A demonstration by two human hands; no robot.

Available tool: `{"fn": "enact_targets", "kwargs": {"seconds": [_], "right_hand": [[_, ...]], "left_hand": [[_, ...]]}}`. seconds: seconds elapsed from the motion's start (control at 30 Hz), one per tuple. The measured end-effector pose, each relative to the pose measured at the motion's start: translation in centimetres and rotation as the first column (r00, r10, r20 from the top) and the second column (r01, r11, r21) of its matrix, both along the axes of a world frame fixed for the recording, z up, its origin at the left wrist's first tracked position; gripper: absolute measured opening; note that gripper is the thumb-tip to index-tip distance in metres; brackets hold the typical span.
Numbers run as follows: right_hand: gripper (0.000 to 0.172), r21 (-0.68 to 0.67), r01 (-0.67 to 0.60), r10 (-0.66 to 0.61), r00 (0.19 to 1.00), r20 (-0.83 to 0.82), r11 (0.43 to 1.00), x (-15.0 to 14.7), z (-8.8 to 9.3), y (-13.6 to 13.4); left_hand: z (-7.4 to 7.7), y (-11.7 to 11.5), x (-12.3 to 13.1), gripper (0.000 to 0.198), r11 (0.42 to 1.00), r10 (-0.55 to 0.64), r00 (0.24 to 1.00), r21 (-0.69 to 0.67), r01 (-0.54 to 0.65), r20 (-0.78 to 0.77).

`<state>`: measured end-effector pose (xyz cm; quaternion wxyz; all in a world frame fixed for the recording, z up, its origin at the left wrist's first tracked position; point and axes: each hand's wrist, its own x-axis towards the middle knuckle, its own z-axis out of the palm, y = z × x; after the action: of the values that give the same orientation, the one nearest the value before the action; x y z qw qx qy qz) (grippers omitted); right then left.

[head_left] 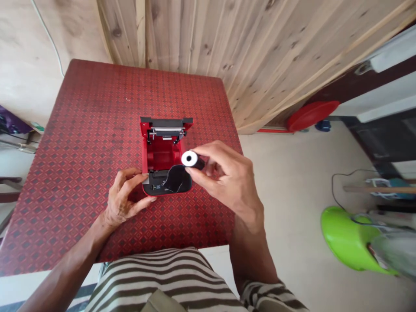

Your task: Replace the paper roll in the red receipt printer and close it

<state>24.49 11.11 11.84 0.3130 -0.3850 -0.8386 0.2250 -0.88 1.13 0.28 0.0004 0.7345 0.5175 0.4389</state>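
A small red and black receipt printer (162, 156) sits on the table with its lid raised, and its red paper bay shows nothing inside. My left hand (125, 195) grips the printer's left front corner, fingertips on the side and top, thumb at the front edge. Between the thumb and fingers of my right hand (227, 173) is a paper roll (189, 158), black outside with a white end and a dark core hole. Its loose black tail (175, 178) hangs down over the printer's front panel. The roll is at the bay's right side.
Under the printer is a table (91, 130) with a red patterned cover. A wooden plank wall (195, 34) stands behind it. On the floor to the right are a green plastic tub (341, 238) and, farther back, a red round item (312, 115).
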Motion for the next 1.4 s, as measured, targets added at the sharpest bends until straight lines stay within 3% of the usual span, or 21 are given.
{"fn": "enact_targets", "kwargs": {"seconds": [0.1,0.23,0.33,0.43,0.63,0.7,0.8,0.87,0.97,1.03,1.13,1.23,1.33,1.4], "right_hand": [[0.022,-0.203,0.061,-0.116,0.957,-0.267,0.977,2.9,-3.2,-2.0],[0.022,-0.444,0.113,-0.296,0.882,-0.367,0.889,3.8,-8.1,-4.7],[0.021,-0.438,0.184,-0.348,0.878,-0.33,0.88,3.5,-10.3,-5.5],[0.019,-0.37,0.196,-0.299,0.922,-0.247,0.908,3.1,-11.3,-5.3],[0.015,-0.316,0.109,-0.173,0.968,-0.18,0.942,2.7,-11.7,-4.9],[0.032,-0.385,0.078,-0.151,0.975,-0.163,0.92,3.5,-11.4,-4.8],[0.065,-0.542,0.007,-0.136,0.971,-0.198,0.84,5.3,-10.5,-3.9],[0.057,-0.574,-0.009,-0.161,0.956,-0.244,0.818,6.2,-9.9,-2.5],[0.031,-0.449,0.108,-0.23,0.946,-0.227,0.887,6.2,-9.8,0.6],[0.035,-0.362,0.159,-0.235,0.956,-0.176,0.918,5.3,-10.4,2.7],[0.047,-0.339,0.095,-0.129,0.988,-0.082,0.936,3.5,-11.7,4.9],[0.034,-0.343,0.055,-0.074,0.996,-0.042,0.938,2.5,-12.6,5.7],[0.028,-0.317,0.097,-0.141,0.983,-0.119,0.944,2.7,-11.3,5.5],[0.03,-0.267,0.117,-0.169,0.968,-0.183,0.957,3.4,-8.7,4.8]], "left_hand": [[0.1,0.2,0.0,0.059,0.999,-0.003,1.0,0.033,0.003,0.001],[0.2,0.4,0.1,0.058,1.0,0.001,1.0,0.021,-0.001,0.01],[0.3,0.5,0.0,0.058,1.0,0.003,1.0,0.022,-0.003,0.01],[0.3,0.5,0.0,0.059,1.0,0.005,1.0,0.027,-0.005,0.008],[0.1,0.6,-0.1,0.058,0.999,0.005,1.0,0.033,-0.005,0.014],[0.0,0.6,-0.1,0.058,0.999,0.004,1.0,0.037,-0.005,0.014],[0.0,0.6,-0.1,0.059,0.999,0.006,1.0,0.041,-0.006,0.003],[-0.1,0.6,-0.1,0.057,0.999,0.015,1.0,0.044,-0.015,-0.002],[0.0,0.7,-0.1,0.056,0.999,0.018,1.0,0.052,-0.018,-0.007],[0.0,0.7,-0.1,0.057,0.999,0.018,1.0,0.049,-0.017,-0.017],[0.1,0.6,-0.2,0.058,0.999,0.023,0.999,0.037,-0.022,-0.034],[0.2,0.6,-0.2,0.061,0.999,0.013,0.999,0.038,-0.011,-0.038],[0.3,0.6,-0.1,0.064,0.999,-0.004,1.0,0.035,0.005,-0.028],[0.4,0.5,0.0,0.065,1.0,-0.005,1.0,0.022,0.005,-0.026]]}}
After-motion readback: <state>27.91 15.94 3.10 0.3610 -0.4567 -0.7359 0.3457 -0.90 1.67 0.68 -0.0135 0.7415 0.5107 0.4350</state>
